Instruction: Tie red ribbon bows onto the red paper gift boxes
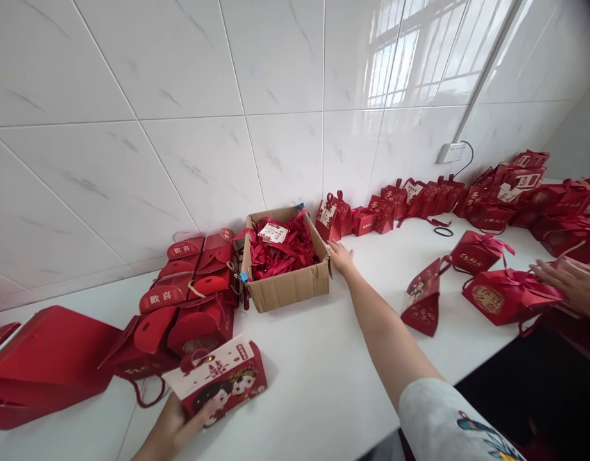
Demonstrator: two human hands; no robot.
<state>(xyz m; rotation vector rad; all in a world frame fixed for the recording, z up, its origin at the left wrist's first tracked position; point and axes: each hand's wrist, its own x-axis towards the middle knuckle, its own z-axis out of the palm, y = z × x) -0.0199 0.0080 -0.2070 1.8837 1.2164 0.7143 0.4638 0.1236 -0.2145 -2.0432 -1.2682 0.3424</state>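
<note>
One carton (289, 294), two blue clips (243, 277)

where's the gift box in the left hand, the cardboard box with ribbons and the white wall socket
Gift box (227, 379): head view, on its printed side, near the cartoon figures.
Cardboard box (291, 293): head view, on its front wall.
White wall socket (451, 152): head view, on its faceplate.

Left fingers (199, 420) seemingly half-hidden, blurred

Red-and-white box (227, 379), cartoon figures on side, closed
</note>
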